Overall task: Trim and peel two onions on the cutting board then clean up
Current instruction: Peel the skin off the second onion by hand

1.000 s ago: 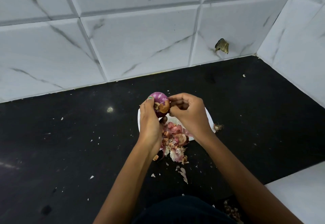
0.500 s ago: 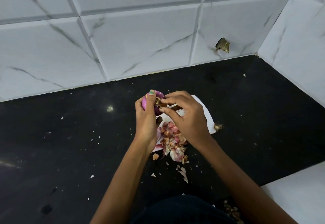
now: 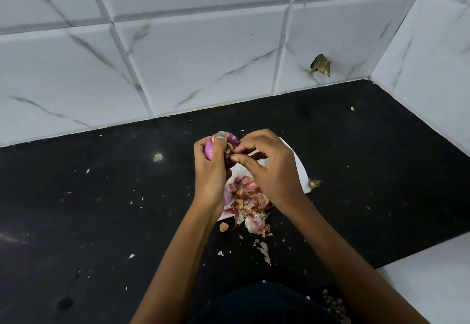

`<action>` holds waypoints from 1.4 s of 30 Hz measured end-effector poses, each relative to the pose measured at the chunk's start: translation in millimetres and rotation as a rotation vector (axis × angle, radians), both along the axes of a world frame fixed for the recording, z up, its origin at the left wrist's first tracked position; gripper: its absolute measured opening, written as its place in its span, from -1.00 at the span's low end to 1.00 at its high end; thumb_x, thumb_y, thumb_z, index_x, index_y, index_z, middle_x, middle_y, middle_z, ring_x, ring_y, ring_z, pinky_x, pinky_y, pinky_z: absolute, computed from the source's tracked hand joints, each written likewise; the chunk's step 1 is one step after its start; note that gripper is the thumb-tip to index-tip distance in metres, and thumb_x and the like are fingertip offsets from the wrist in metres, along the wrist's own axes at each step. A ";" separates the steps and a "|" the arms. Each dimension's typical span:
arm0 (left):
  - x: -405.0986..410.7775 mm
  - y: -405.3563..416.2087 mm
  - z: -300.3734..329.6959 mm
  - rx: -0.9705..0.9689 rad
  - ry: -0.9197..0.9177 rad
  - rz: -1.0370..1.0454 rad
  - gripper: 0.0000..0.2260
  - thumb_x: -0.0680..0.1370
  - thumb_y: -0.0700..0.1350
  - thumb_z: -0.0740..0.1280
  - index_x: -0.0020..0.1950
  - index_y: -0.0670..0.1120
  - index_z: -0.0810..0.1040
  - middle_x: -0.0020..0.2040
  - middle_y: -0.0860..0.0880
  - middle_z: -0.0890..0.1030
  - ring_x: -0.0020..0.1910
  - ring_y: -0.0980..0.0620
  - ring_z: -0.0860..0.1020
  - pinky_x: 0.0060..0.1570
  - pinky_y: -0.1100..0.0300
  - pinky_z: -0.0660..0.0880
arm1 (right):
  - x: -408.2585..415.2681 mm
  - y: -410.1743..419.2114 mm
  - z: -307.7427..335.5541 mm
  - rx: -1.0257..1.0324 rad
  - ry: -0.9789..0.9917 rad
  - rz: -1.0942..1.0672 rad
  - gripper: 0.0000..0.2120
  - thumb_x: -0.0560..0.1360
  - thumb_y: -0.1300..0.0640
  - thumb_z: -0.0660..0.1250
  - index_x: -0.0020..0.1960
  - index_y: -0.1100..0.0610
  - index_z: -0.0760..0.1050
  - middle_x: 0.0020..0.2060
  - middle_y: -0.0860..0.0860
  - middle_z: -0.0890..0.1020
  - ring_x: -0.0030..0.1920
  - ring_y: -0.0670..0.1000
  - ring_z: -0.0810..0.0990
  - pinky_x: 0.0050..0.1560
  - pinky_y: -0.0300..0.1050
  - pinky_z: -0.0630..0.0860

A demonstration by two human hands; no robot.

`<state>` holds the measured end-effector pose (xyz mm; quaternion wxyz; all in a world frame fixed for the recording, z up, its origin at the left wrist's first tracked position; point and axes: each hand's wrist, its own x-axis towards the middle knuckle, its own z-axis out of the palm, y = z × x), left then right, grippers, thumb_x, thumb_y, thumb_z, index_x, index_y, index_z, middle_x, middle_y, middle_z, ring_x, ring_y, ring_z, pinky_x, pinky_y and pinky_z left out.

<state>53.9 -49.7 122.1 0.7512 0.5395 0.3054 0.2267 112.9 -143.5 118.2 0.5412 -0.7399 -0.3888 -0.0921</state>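
My left hand cups the onion above the cutting board's far edge — firm, slick flesh. My right hand fingertips pinch brittle skin at its root end.

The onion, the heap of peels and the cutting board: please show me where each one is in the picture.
onion (image 3: 210, 147), head view, on its purple side left of the thumb.
heap of peels (image 3: 250, 203), head view, on the middle of the heap.
cutting board (image 3: 300, 171), head view, on its bare white right part.
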 end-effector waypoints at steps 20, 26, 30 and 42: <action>-6.1 2.7 7.4 -0.472 0.120 -0.162 -0.63 0.58 0.20 0.22 -0.08 -0.10 0.54 -0.41 -0.03 0.54 -0.44 0.12 0.43 -0.56 0.32 0.37 | 2.3 -7.8 -0.5 -0.068 0.110 0.156 -0.97 0.52 0.26 0.27 -0.06 0.19 0.48 -0.04 0.03 0.54 0.00 -0.12 0.52 -0.01 -0.35 0.47; -6.5 6.6 9.0 -0.534 0.117 -0.180 -0.60 0.56 0.20 0.23 0.01 -0.14 0.50 -0.40 -0.05 0.51 -0.48 0.12 0.43 -0.61 0.34 0.32 | 9.3 -9.9 -0.9 0.211 0.532 0.061 -0.97 0.56 0.27 0.27 0.00 0.24 0.44 -0.20 0.07 0.63 -0.27 -0.02 0.65 -0.22 -0.19 0.59; -4.9 4.8 7.0 -0.472 0.147 -0.156 -0.60 0.56 0.22 0.25 0.02 -0.13 0.50 -0.37 -0.06 0.47 -0.44 0.11 0.41 -0.57 0.32 0.36 | 19.6 -13.8 -12.4 -0.032 0.501 -0.088 -0.96 0.54 0.25 0.31 -0.01 0.17 0.50 -0.23 0.01 0.62 -0.33 -0.13 0.62 -0.30 -0.27 0.55; 1.0 0.6 -2.8 -0.185 0.097 -0.031 -0.67 0.60 0.20 0.17 0.04 -0.07 0.46 -0.25 0.03 0.54 -0.33 0.17 0.53 -0.32 0.25 0.46 | -5.4 -5.4 15.4 -0.167 0.394 0.035 -0.77 0.37 0.08 0.52 -0.08 0.07 0.50 -0.22 -0.08 0.63 -0.25 -0.18 0.63 -0.30 -0.37 0.51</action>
